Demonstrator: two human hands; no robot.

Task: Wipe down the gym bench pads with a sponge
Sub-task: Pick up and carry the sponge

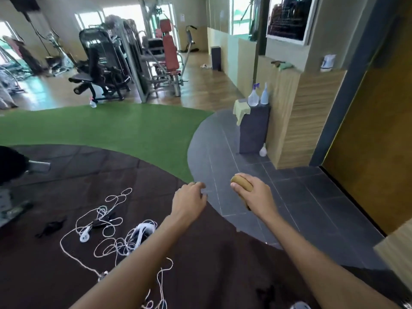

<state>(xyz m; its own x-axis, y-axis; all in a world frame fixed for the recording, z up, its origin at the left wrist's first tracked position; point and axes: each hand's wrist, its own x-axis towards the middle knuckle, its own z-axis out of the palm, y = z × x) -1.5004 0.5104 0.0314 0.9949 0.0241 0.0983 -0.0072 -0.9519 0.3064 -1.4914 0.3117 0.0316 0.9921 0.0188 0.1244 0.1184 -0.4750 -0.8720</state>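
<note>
My right hand [256, 195] grips a tan sponge [242, 183], its rounded end sticking out past the thumb. My left hand [189, 200] hangs beside it with loosely curled fingers and holds nothing. Both hands are out in front of me above the floor, where dark rubber matting meets grey tiles. A black padded machine seat [81, 79] and a machine with red pads [169, 49] stand far off across the green turf. Part of a black pad [11, 163] shows at the left edge.
A tangle of white cord with white handles [107, 230] lies on the dark mat at lower left. A dark pedestal [254, 128] holds two spray bottles [258, 95] and a yellow cloth [240, 109]. A wooden wall and door are at right.
</note>
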